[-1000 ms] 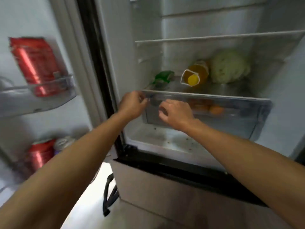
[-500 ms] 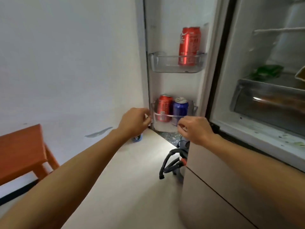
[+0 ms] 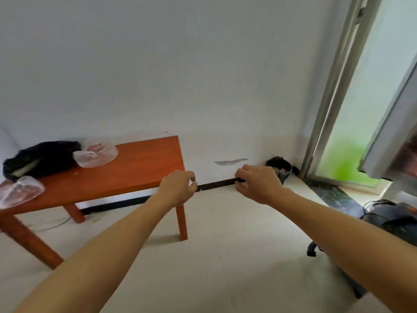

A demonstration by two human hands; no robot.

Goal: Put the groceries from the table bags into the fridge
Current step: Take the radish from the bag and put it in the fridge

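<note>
Facing the table (image 3: 140, 168) at middle left, a person holds left hand (image 3: 178, 188) and right hand (image 3: 257, 184) out empty, fingers loosely curled; the bags (image 3: 97, 154) sit at its left end, best gathered by the neck so nothing spills.

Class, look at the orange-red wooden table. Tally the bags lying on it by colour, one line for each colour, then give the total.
Crumpled black plastic bag: 1
Clear plastic bags with pinkish contents: 2
Total: 3
</note>
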